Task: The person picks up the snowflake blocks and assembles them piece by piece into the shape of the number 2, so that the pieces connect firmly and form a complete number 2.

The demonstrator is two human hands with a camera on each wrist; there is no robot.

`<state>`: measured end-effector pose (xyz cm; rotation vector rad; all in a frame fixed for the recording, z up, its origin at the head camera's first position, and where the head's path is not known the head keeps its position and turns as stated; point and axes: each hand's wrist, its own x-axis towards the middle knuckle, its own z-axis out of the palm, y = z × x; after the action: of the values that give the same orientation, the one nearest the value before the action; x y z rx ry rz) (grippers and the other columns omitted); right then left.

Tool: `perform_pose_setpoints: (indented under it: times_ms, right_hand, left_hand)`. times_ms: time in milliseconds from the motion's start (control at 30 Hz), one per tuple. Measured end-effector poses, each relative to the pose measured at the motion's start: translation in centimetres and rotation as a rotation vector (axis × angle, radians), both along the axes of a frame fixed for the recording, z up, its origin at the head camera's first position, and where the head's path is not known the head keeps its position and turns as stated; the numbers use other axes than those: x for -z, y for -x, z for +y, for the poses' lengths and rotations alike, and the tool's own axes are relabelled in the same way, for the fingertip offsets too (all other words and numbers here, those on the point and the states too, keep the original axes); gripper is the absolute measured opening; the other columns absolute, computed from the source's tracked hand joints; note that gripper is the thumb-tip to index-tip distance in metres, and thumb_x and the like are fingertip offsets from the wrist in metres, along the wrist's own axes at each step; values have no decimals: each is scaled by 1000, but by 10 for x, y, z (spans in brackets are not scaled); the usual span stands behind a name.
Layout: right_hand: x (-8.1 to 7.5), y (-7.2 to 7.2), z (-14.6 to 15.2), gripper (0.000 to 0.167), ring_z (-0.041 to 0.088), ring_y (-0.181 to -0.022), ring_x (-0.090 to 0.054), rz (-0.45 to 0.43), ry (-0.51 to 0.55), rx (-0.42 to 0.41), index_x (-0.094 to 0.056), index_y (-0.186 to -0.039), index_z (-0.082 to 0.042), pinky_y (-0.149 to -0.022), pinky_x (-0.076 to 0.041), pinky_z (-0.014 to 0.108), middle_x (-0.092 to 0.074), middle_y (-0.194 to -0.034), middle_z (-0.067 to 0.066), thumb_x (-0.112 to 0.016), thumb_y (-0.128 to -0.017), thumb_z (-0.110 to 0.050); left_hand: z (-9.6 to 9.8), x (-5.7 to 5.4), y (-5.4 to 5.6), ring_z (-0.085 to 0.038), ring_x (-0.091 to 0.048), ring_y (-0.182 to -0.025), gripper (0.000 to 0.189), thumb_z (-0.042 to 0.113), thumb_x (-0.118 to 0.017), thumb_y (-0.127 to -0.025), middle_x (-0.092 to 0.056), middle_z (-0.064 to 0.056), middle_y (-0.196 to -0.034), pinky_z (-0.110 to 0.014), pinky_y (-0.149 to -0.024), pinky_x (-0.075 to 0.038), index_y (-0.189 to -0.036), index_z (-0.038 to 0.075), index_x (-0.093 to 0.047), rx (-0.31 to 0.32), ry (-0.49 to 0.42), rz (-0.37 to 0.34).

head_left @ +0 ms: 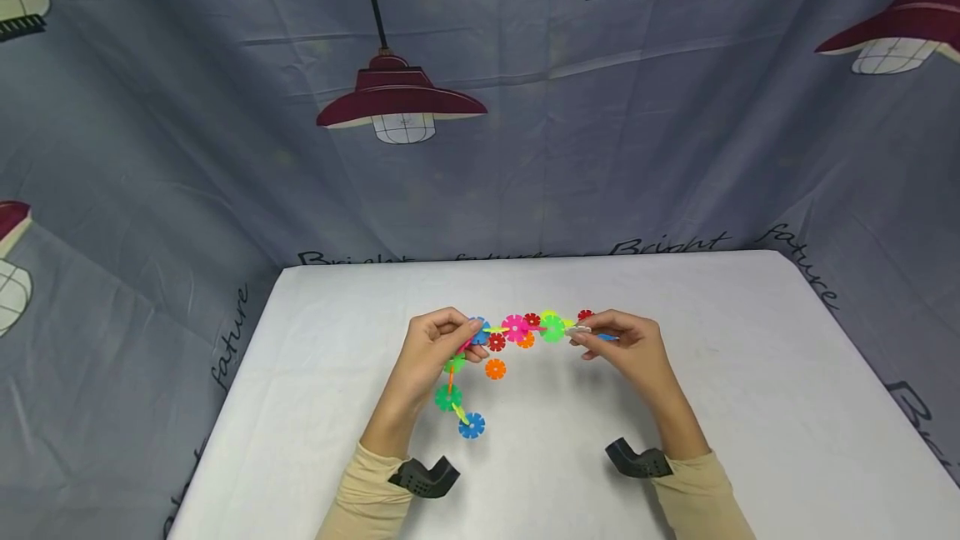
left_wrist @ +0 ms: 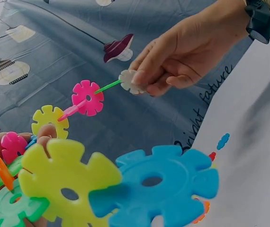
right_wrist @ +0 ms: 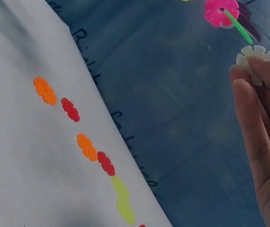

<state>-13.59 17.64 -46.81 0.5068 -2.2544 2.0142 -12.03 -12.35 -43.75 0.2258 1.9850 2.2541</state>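
Observation:
Between both hands stretches a chain of notched plastic snowflake discs, slotted edge to edge. My left hand (head_left: 431, 348) pinches it near a blue disc (head_left: 480, 330). From there a tail hangs down, ending in a yellow disc (left_wrist: 68, 182) and a blue disc (left_wrist: 154, 182), large in the left wrist view. Toward the right run a yellow disc (left_wrist: 49, 120), two pink discs and a green disc (head_left: 552, 328). A white disc (right_wrist: 256, 54) meets the green one's edge. Thumb and fingers of my right hand (head_left: 628, 344) pinch that white disc.
Loose discs lie on the white table (head_left: 555, 473) below the chain: an orange disc (head_left: 495, 368), a red disc (right_wrist: 70, 109), another orange disc (right_wrist: 87, 147) and several more toward the right. A grey curtain (head_left: 525, 173) with printed lamps hangs behind the table's far edge.

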Motion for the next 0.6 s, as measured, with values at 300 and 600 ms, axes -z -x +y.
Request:
perform_pose_setpoints:
  times_ms: [300, 600]
  right_hand:
    - [-5, -5, -4, 16, 11, -80, -75, 137, -71, 18, -77, -98, 4, -68, -63, 30, -77, -97, -6, -81, -83, 7]
    - [-12, -6, -6, 26, 2, -80, -72, 357, -184, 43, -81, -92, -5, -66, -58, 18, -80, -88, 9, -84, -74, 14]
  left_hand:
    - [1, 0, 0, -19, -73, -68, 24, 15, -72, -98, -72, -10, -79, -32, -71, -64, -90, -7, -66, 3, 1, -8]
    - [0, -1, -1, -28, -74, -70, 25, 15, -72, -98, -73, -8, -77, -34, -71, -64, -90, -8, -67, -8, 27, -6]
